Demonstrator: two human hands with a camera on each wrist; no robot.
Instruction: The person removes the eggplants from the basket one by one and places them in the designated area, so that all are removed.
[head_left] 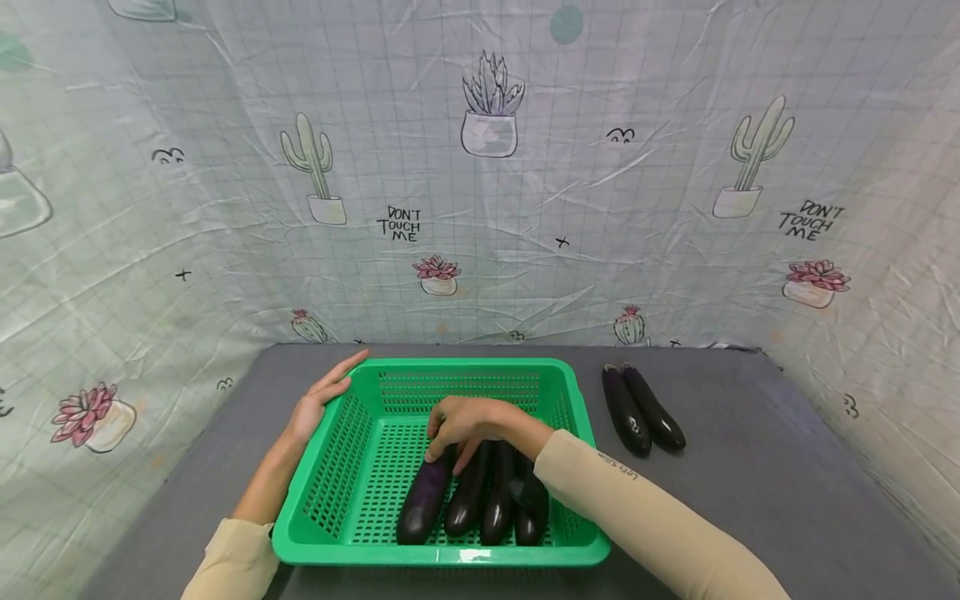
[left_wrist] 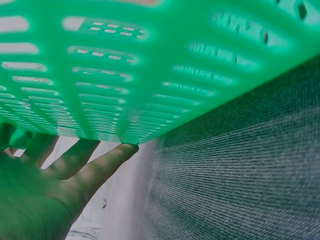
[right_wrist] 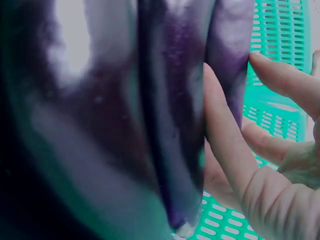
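A green plastic basket (head_left: 438, 557) with slotted walls sits on the grey table. Several dark purple eggplants lie side by side in its right half. My right hand (head_left: 465, 421) reaches down inside and pinches the upper end of the leftmost eggplant (head_left: 422, 510); in the right wrist view its fingers stand on both sides of that eggplant (right_wrist: 231, 45). Beside it lies a neighbouring eggplant (head_left: 465, 502). At the basket's left rim rests my left hand (head_left: 313, 408), its extended fingers (left_wrist: 102, 162) against the outer wall in the left wrist view.
Two more eggplants (head_left: 632, 412) lie close together on the table (head_left: 742, 467), right of the basket. Behind the table hangs a wrinkled cloth (head_left: 540, 208) printed with potted cacti, which also runs along both sides.
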